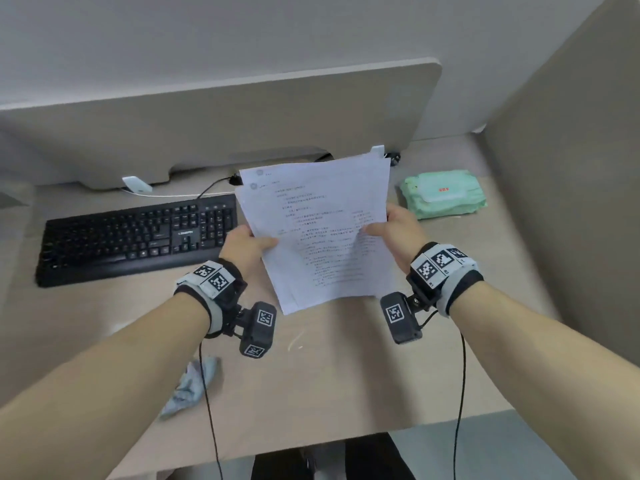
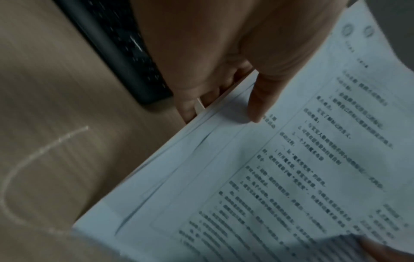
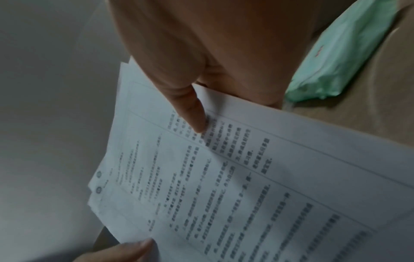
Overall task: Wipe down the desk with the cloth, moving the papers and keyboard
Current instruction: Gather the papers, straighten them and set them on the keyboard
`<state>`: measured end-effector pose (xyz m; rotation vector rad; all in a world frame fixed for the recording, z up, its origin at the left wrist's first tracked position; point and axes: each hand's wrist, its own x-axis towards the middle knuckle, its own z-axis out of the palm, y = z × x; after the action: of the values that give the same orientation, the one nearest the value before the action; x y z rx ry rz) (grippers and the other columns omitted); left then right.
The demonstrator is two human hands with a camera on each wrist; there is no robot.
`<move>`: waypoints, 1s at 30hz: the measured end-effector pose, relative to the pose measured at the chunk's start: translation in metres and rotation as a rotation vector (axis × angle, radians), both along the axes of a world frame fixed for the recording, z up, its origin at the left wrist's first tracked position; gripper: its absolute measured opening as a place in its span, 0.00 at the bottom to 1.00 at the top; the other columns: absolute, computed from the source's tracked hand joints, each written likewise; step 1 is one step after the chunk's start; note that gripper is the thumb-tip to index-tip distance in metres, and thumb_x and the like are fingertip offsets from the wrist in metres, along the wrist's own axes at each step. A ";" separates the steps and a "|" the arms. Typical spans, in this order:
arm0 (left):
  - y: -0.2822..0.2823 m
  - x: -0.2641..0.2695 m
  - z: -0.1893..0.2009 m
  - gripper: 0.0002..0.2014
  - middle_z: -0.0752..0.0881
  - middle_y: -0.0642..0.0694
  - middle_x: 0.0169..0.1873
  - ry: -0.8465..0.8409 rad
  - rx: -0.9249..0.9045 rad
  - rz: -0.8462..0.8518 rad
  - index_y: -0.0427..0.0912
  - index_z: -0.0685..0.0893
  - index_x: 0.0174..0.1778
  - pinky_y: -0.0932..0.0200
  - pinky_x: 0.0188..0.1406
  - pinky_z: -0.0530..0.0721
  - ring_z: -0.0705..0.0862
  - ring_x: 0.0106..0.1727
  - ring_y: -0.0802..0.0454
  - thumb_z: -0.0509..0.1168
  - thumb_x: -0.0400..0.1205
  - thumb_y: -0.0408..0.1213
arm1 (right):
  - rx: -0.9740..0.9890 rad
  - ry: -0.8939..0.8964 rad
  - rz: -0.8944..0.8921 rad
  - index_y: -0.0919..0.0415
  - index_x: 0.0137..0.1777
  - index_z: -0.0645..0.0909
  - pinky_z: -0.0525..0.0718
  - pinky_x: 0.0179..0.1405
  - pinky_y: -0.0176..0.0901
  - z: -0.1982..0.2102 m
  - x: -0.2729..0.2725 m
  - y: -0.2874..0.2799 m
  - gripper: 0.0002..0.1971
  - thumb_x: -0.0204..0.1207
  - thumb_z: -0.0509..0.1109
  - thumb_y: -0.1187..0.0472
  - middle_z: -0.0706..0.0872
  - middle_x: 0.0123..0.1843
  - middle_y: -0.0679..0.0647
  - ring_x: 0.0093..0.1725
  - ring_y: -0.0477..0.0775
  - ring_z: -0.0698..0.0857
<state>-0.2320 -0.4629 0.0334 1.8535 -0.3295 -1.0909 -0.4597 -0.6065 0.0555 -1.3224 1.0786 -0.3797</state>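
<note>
A stack of printed white papers (image 1: pixel 322 233) hangs above the desk (image 1: pixel 329 368), held from both sides. My left hand (image 1: pixel 251 245) pinches its left edge, thumb on top and fingers under, as the left wrist view shows on the papers (image 2: pixel 280 168). My right hand (image 1: pixel 394 228) pinches the right edge the same way, thumb pressed on the printed papers (image 3: pixel 224 177). A black keyboard (image 1: pixel 138 237) lies on the desk left of the papers. A crumpled grey-blue cloth (image 1: pixel 192 386) sits near the front edge, under my left forearm.
A green pack of wet wipes (image 1: pixel 443 194) lies at the back right. A beige partition (image 1: pixel 221 109) closes the back and another stands on the right. A white device with a cable (image 1: pixel 136 185) lies behind the keyboard. A pale smear (image 1: pixel 296 341) marks the desk centre.
</note>
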 end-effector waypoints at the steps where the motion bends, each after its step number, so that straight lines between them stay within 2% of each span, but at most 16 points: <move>1: 0.006 0.010 0.007 0.17 0.89 0.39 0.59 -0.019 -0.024 0.033 0.37 0.85 0.58 0.37 0.65 0.83 0.87 0.60 0.38 0.70 0.73 0.25 | -0.008 -0.015 0.010 0.54 0.49 0.86 0.83 0.65 0.59 0.003 0.013 0.004 0.17 0.69 0.69 0.77 0.92 0.54 0.52 0.58 0.57 0.89; 5: 0.039 0.042 0.036 0.19 0.88 0.37 0.57 -0.079 -0.145 0.199 0.42 0.85 0.50 0.36 0.62 0.84 0.86 0.60 0.36 0.63 0.72 0.16 | -0.046 -0.086 0.081 0.56 0.53 0.85 0.82 0.67 0.60 0.017 0.068 0.028 0.17 0.70 0.68 0.75 0.91 0.57 0.54 0.60 0.57 0.88; 9: 0.079 0.071 0.047 0.22 0.89 0.45 0.50 -0.159 -0.218 0.263 0.40 0.85 0.53 0.48 0.55 0.87 0.87 0.53 0.45 0.59 0.71 0.13 | -0.091 -0.146 0.121 0.59 0.54 0.85 0.84 0.62 0.56 0.020 0.113 0.054 0.17 0.70 0.67 0.76 0.90 0.57 0.56 0.60 0.59 0.88; 12: 0.102 0.085 0.033 0.20 0.89 0.42 0.47 -0.176 -0.181 0.288 0.35 0.86 0.51 0.49 0.54 0.85 0.87 0.52 0.41 0.61 0.66 0.17 | -0.089 -0.126 0.184 0.63 0.59 0.84 0.85 0.58 0.46 0.009 0.131 0.072 0.18 0.72 0.67 0.78 0.90 0.57 0.55 0.59 0.55 0.88; 15: 0.118 0.084 0.014 0.15 0.85 0.41 0.38 -0.192 -0.079 0.235 0.33 0.85 0.43 0.57 0.41 0.81 0.81 0.43 0.45 0.62 0.62 0.24 | -0.084 -0.068 0.194 0.61 0.59 0.84 0.82 0.50 0.36 -0.011 0.132 0.085 0.18 0.73 0.67 0.78 0.89 0.54 0.53 0.53 0.50 0.87; 17: 0.123 0.080 0.004 0.10 0.83 0.40 0.38 -0.197 -0.035 0.174 0.34 0.84 0.40 0.63 0.30 0.82 0.79 0.40 0.45 0.63 0.68 0.20 | -0.098 -0.049 0.184 0.61 0.58 0.84 0.81 0.45 0.27 -0.019 0.131 0.090 0.18 0.74 0.67 0.79 0.89 0.52 0.52 0.50 0.49 0.87; 18: 0.123 0.077 0.001 0.10 0.83 0.41 0.37 -0.201 -0.025 0.152 0.36 0.83 0.39 0.65 0.29 0.81 0.78 0.39 0.46 0.62 0.71 0.17 | -0.112 -0.038 0.172 0.61 0.57 0.84 0.80 0.42 0.22 -0.022 0.132 0.091 0.17 0.74 0.66 0.79 0.88 0.51 0.52 0.49 0.48 0.86; 20: 0.124 0.076 -0.006 0.14 0.83 0.42 0.36 -0.202 -0.049 0.142 0.40 0.83 0.36 0.62 0.33 0.79 0.79 0.39 0.47 0.62 0.74 0.16 | -0.138 -0.028 0.154 0.64 0.55 0.85 0.78 0.39 0.19 -0.020 0.133 0.094 0.16 0.74 0.66 0.80 0.87 0.48 0.52 0.46 0.46 0.85; 22: 0.122 0.079 -0.009 0.16 0.84 0.44 0.36 -0.204 -0.076 0.171 0.42 0.83 0.36 0.59 0.37 0.79 0.80 0.41 0.46 0.62 0.74 0.15 | -0.159 -0.044 0.158 0.60 0.51 0.86 0.79 0.41 0.20 -0.018 0.135 0.095 0.15 0.75 0.66 0.79 0.88 0.46 0.50 0.46 0.45 0.85; 25: 0.124 0.082 -0.010 0.18 0.86 0.50 0.39 -0.143 -0.124 0.230 0.44 0.85 0.40 0.62 0.42 0.80 0.83 0.44 0.52 0.61 0.73 0.14 | -0.155 -0.040 0.143 0.63 0.54 0.85 0.80 0.43 0.24 -0.020 0.138 0.093 0.17 0.73 0.64 0.80 0.88 0.46 0.49 0.45 0.42 0.85; 28: 0.126 0.075 -0.010 0.20 0.86 0.55 0.41 -0.111 -0.125 0.188 0.40 0.83 0.51 0.68 0.44 0.79 0.83 0.44 0.61 0.60 0.75 0.13 | -0.149 0.016 0.144 0.65 0.55 0.85 0.81 0.49 0.38 -0.029 0.139 0.095 0.17 0.72 0.64 0.80 0.89 0.49 0.54 0.50 0.51 0.86; 30: 0.125 0.075 -0.009 0.19 0.86 0.53 0.42 -0.120 -0.110 0.173 0.40 0.83 0.54 0.61 0.52 0.78 0.83 0.47 0.56 0.61 0.76 0.14 | -0.170 0.036 0.144 0.68 0.56 0.86 0.82 0.53 0.46 -0.034 0.141 0.096 0.15 0.72 0.65 0.78 0.90 0.53 0.58 0.52 0.54 0.86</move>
<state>-0.1570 -0.3380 0.0240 1.8168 -0.2862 -0.8303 -0.3185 -0.5102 0.0219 -1.5538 0.9911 -0.3467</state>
